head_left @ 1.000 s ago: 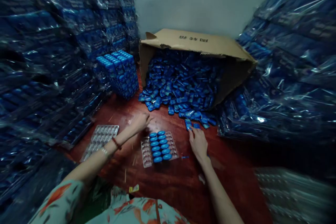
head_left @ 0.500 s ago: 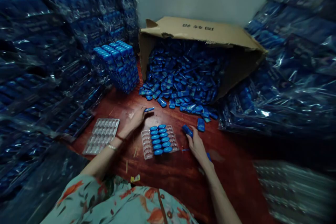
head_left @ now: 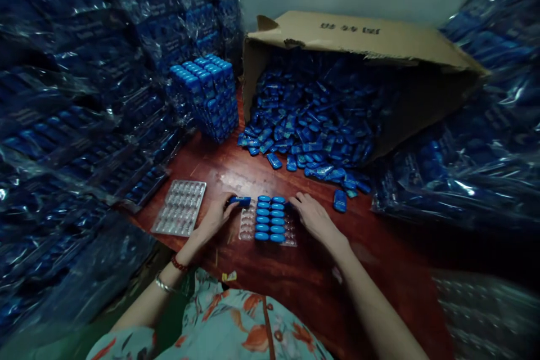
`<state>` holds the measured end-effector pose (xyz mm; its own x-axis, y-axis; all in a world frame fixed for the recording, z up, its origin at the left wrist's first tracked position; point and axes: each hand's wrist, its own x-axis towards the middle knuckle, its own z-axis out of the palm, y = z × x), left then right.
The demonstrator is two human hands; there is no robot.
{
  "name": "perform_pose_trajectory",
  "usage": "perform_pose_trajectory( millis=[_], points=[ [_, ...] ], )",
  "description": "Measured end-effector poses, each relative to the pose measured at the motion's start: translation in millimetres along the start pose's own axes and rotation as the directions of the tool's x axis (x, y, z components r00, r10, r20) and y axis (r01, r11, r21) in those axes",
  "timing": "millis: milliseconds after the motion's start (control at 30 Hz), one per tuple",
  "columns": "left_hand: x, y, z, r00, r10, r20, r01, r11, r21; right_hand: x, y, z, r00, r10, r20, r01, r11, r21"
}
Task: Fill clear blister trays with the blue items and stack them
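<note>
A clear plastic blister tray (head_left: 248, 226) lies on the red wooden floor, with two rows of small blue cases (head_left: 270, 218) set in it. My left hand (head_left: 215, 218) pinches one blue case (head_left: 239, 201) at the tray's far left corner. At the tray's far right corner rests my right hand (head_left: 312, 215), fingers curled over a case slot; whether it holds a case is hidden.
A tipped cardboard box (head_left: 363, 45) spills a heap of loose blue cases (head_left: 312, 135) behind the tray. One stray case (head_left: 340, 201) lies to the right. An empty blister tray (head_left: 180, 207) sits left. A stack of filled trays (head_left: 208, 95) and wrapped blue bundles (head_left: 76, 124) crowd both sides.
Both hands came back from the loose pile to the tray. The left brought a blue case to the tray's left corner; the right moved to its right corner. The camera shifted.
</note>
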<state>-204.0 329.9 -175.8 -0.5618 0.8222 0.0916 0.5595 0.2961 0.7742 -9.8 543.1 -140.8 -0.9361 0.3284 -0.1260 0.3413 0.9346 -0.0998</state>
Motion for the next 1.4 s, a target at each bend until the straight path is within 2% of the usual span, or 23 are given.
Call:
perform_pose_trajectory(
  millis=[100,200,300,367,467,600,767,967,1067,1167,1233,1300,1367,1400],
  points=[
    [6,5,1.2,0.995,0.094,0.023,-0.095,0.995,0.044,-3,0,4,1.000,-0.021,0.020,0.021,0.999,-0.035],
    [17,9,0.2,0.988,0.144,0.063,-0.150,0.985,0.089,-7,5,12,0.999,-0.019,-0.048,0.017,0.999,-0.030],
    [26,10,-0.6,0.969,0.166,0.182,-0.197,0.966,0.167,-10,9,15,0.995,0.001,-0.102,0.000,1.000,0.014],
    [29,11,-0.8,0.956,0.158,0.246,-0.220,0.942,0.252,-11,9,13,0.996,-0.012,-0.090,0.016,0.999,0.046],
    [32,15,-1.5,0.935,0.169,0.313,-0.290,0.872,0.395,-8,6,4,0.997,-0.050,-0.057,0.053,0.997,0.054],
    [41,28,-3.7,0.876,0.202,0.438,-0.426,0.750,0.506,2,-2,-9,0.995,-0.100,-0.001,0.100,0.995,0.009],
    [53,45,-6.0,0.819,0.161,0.550,-0.491,0.692,0.529,12,-9,-14,0.984,-0.172,0.037,0.171,0.985,0.029],
    [53,52,0.0,0.780,0.158,0.605,-0.535,0.671,0.513,18,-16,-17,0.990,-0.121,0.077,0.118,0.992,0.034],
    [55,48,3.3,0.768,0.158,0.621,-0.528,0.706,0.472,15,-23,-21,0.992,-0.108,0.061,0.107,0.994,0.024],
    [63,34,-6.6,0.777,0.158,0.609,-0.466,0.796,0.387,10,-20,-24,0.994,-0.081,0.067,0.078,0.996,0.044],
    [76,22,-20.3,0.764,0.188,0.617,-0.426,0.866,0.264,8,-6,-29,0.989,-0.099,0.106,0.082,0.985,0.154],
    [95,12,-31.3,0.754,0.222,0.618,-0.366,0.924,0.115,12,16,-34,0.978,-0.162,0.131,0.111,0.938,0.329],
    [119,8,-30.2,0.800,0.234,0.552,-0.301,0.953,0.032,27,37,-37,0.984,-0.161,0.075,0.116,0.901,0.419],
    [131,8,-23.2,0.838,0.233,0.494,-0.295,0.954,0.050,38,44,-37,0.994,-0.110,0.025,0.091,0.916,0.391]
  ],
)
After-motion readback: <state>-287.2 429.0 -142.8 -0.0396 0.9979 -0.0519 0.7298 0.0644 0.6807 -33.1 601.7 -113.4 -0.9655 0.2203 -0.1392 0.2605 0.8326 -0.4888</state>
